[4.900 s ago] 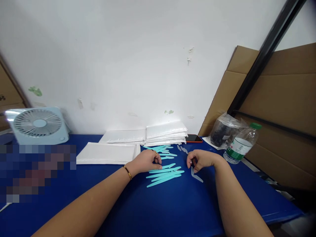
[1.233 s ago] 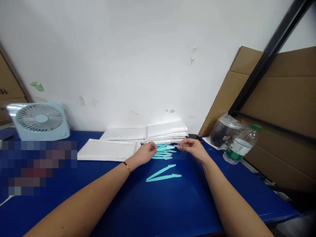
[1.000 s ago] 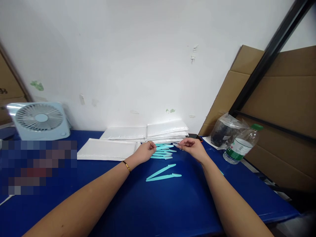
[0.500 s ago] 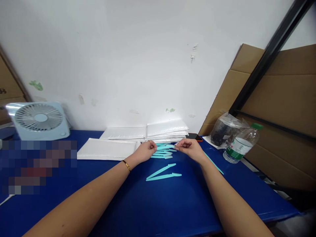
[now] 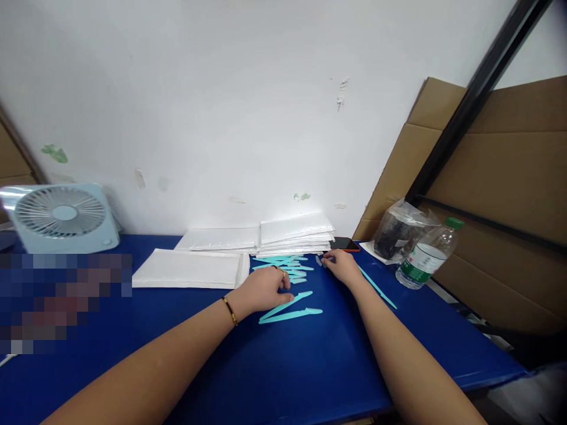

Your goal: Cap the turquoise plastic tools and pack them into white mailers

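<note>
Two turquoise sticks (image 5: 290,317) on the blue table (image 5: 274,366), judged light and stiff, require mid-handle pinching; my left hand (image 5: 261,289) is open at the upper one, my right hand's (image 5: 342,267) closure indeterminable.

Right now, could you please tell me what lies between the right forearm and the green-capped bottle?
One slim teal stick lies on the blue table between the forearm and the bottle, in the head view.

The single camera sits on my head and looks forward and down, near enough that my forearms (image 5: 150,354) run off its bottom edge. It faces the white wall (image 5: 212,106) over the blue table (image 5: 283,372), with my left hand (image 5: 266,289) and right hand (image 5: 342,265) around mid-view.
</note>
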Available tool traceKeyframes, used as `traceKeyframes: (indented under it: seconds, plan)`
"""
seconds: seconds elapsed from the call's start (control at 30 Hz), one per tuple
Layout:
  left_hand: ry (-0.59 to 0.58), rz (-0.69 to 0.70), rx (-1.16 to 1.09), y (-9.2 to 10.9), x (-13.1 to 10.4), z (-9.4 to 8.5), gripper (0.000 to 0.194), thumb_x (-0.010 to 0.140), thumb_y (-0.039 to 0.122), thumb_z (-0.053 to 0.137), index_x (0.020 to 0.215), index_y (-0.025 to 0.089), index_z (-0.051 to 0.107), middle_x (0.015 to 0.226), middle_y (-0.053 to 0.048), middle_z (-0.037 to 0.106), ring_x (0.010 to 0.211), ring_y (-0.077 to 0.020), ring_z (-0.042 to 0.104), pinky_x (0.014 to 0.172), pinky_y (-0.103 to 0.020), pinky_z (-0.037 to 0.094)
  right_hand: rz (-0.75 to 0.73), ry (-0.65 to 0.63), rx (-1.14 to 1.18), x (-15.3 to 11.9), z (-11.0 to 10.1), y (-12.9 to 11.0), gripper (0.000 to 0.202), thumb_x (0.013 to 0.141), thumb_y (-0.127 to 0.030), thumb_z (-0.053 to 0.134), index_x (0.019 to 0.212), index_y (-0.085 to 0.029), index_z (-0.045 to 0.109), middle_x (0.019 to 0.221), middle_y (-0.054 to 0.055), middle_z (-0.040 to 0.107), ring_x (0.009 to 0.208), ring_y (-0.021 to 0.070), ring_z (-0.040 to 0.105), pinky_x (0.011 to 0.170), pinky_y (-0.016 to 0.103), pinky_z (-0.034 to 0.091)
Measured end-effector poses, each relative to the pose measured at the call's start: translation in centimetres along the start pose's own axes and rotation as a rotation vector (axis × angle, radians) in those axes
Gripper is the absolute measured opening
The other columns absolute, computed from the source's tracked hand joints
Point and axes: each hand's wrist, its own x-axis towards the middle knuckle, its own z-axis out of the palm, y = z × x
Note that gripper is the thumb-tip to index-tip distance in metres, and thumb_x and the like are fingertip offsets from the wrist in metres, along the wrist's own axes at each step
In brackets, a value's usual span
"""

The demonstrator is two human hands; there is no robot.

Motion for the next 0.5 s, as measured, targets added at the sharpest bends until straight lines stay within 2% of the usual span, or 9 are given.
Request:
traceKeyframes:
  seconds: [0.1, 0.23, 0.3, 0.37, 0.43, 0.5]
  plan:
    - [-0.067, -0.05, 0.005, 0.8, -0.2, 0.2, 0.016, 0.067, 0.037, 0.063, 0.072, 0.022, 0.064, 0.072, -0.003, 0.063, 0.065, -0.0184, 0.055, 0.051, -0.024, 0.032, 0.051, -0.045, 0.015, 0.1, 0.3, 0.4, 0.008, 0.063, -0.02, 0.062, 0.068, -0.019, 0.068, 0.072, 0.005, 0.065, 0.07, 0.0191, 0.059, 0.063, 0.028, 0.04]
    - [-0.043, -0.104, -0.022, 0.9, -0.4, 0.3, 0.01, 0.071, 0.028, 0.056, 0.066, 0.02, 0.06, 0.07, -0.004, 0.063, 0.063, -0.0178, 0.055, 0.051, -0.024, 0.032, 0.111, -0.082, 0.07, 0.0, -0.4, 1.1, 0.007, 0.055, -0.015, 0.066, 0.06, -0.019, 0.066, 0.06, 0.002, 0.063, 0.061, 0.0173, 0.057, 0.057, 0.026, 0.04]
    - [0.006, -0.105, -0.088, 0.6, -0.3, 0.3, 0.011, 0.075, 0.026, 0.05, 0.07, 0.02, 0.057, 0.073, -0.004, 0.063, 0.064, -0.017, 0.056, 0.054, -0.024, 0.035, 0.113, -0.087, 0.122, -0.2, -0.8, 0.9, 0.005, 0.056, -0.016, 0.066, 0.06, -0.018, 0.065, 0.059, 0.002, 0.063, 0.06, 0.0172, 0.057, 0.057, 0.026, 0.041]
    - [0.044, -0.104, -0.232, 0.2, -0.1, 0.4, 0.012, 0.079, 0.026, 0.045, 0.077, 0.019, 0.054, 0.075, -0.003, 0.063, 0.065, -0.0157, 0.057, 0.057, -0.024, 0.038, 0.096, -0.076, 0.188, -0.4, -1.2, 0.2, 0.009, 0.064, -0.025, 0.063, 0.069, -0.018, 0.066, 0.063, 0.003, 0.064, 0.06, 0.0165, 0.058, 0.057, 0.026, 0.042]
    - [0.058, -0.116, -0.393, -0.3, 0.3, 0.6, 0.013, 0.082, 0.029, 0.041, 0.082, 0.019, 0.05, 0.073, -0.001, 0.061, 0.065, -0.0144, 0.059, 0.059, -0.023, 0.041, 0.062, -0.051, 0.391, -0.7, -1.6, -1.1, 0.02, 0.072, -0.035, 0.059, 0.08, -0.017, 0.063, 0.068, 0.004, 0.065, 0.062, 0.0156, 0.058, 0.057, 0.026, 0.044]
    - [0.071, -0.148, -0.499, -0.8, 0.7, 0.8, 0.015, 0.082, 0.032, 0.042, 0.085, 0.018, 0.047, 0.071, 0.0, 0.059, 0.062, -0.013, 0.059, 0.058, -0.022, 0.041, 0.018, -0.052, 0.686, -1.2, -2.1, -2.8, 0.026, 0.073, -0.041, 0.06, 0.083, -0.017, 0.06, 0.07, 0.004, 0.064, 0.063, 0.0149, 0.058, 0.059, 0.026, 0.046]
